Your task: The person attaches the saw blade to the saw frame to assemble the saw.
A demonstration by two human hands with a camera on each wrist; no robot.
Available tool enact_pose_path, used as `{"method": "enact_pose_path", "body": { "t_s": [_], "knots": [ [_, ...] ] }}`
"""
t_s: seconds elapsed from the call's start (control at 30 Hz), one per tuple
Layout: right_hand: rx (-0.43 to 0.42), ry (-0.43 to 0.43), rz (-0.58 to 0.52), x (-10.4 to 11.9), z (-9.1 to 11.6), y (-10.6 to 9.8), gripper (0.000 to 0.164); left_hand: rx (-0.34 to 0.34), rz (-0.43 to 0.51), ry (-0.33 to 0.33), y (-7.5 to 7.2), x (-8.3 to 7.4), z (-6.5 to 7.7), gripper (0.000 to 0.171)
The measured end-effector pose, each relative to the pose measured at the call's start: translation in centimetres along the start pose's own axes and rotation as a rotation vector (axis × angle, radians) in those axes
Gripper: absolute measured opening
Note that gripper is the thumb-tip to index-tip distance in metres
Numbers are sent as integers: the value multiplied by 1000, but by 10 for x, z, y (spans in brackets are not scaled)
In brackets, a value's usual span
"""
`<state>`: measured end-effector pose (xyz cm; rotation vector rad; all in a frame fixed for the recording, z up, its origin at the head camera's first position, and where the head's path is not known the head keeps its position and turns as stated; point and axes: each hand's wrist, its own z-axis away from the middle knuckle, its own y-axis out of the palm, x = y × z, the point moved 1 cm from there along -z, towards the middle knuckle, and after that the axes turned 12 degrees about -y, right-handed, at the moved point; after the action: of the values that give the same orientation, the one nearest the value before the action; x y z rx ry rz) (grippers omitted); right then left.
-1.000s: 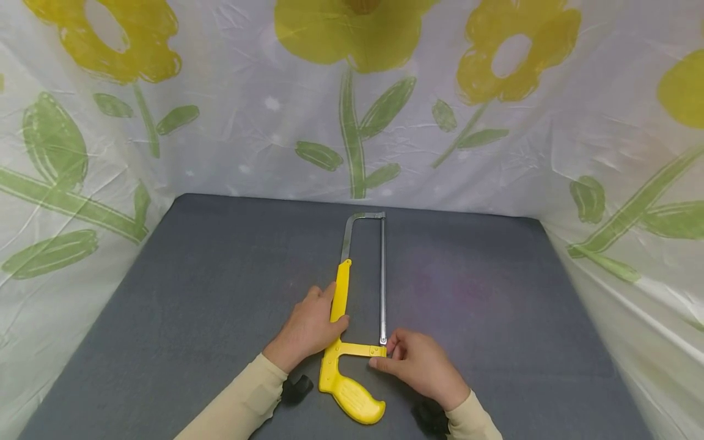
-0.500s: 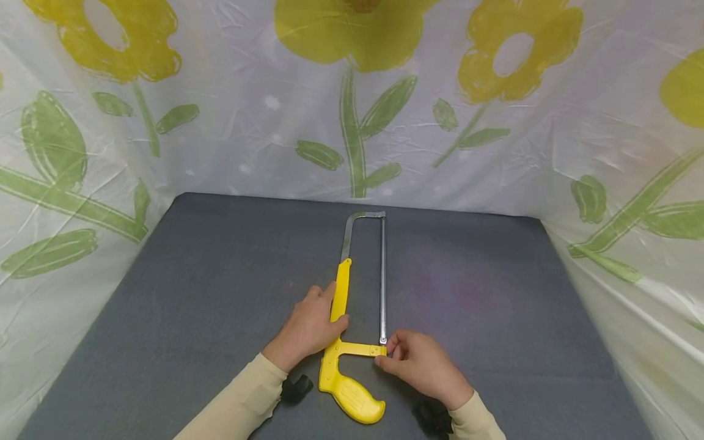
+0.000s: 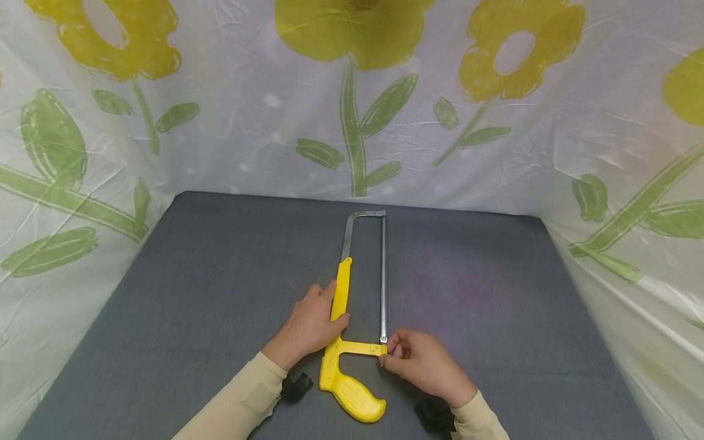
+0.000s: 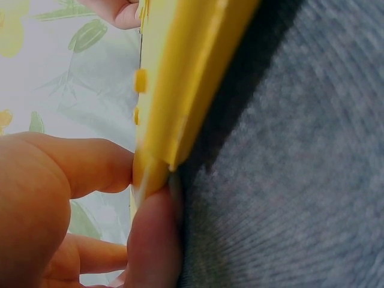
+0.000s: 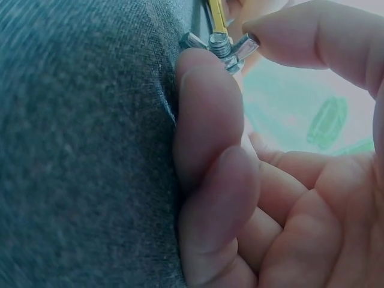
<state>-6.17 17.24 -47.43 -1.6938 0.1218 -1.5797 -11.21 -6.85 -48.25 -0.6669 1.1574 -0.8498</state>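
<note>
Fingers (image 5: 207, 108) are curled in on both hands: on the table (image 3: 231, 269), the saw (image 3: 341, 296) is laid flat, gripped by the left hand (image 3: 310, 324), its wing nut (image 5: 243, 46) pinched by the right hand (image 3: 423, 363). Tension on the blade (image 3: 383, 278) is apparently being adjusted, so a steady saw and small turns seem called for next. Woven-looking grey table, smooth yellow saw, slim metal blade and shiny two-eared wing nut are seen.

A dark grey, cloth-covered table (image 3: 242, 263) spans the lower half of the head view; a hacksaw (image 3: 341, 296) lies on it, from the centre to bottom centre.
</note>
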Motion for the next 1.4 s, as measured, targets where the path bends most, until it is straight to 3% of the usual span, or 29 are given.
{"method": "enact_pose_path", "body": {
  "t_s": [0.83, 1.4],
  "knots": [
    [57, -10, -83, -8, 3, -3, 15, 7, 36, 10, 5, 1, 1, 82],
    [52, -32, -121, -6, 3, -2, 10, 3, 25, 10, 0, 1, 0, 82]
  ]
}}
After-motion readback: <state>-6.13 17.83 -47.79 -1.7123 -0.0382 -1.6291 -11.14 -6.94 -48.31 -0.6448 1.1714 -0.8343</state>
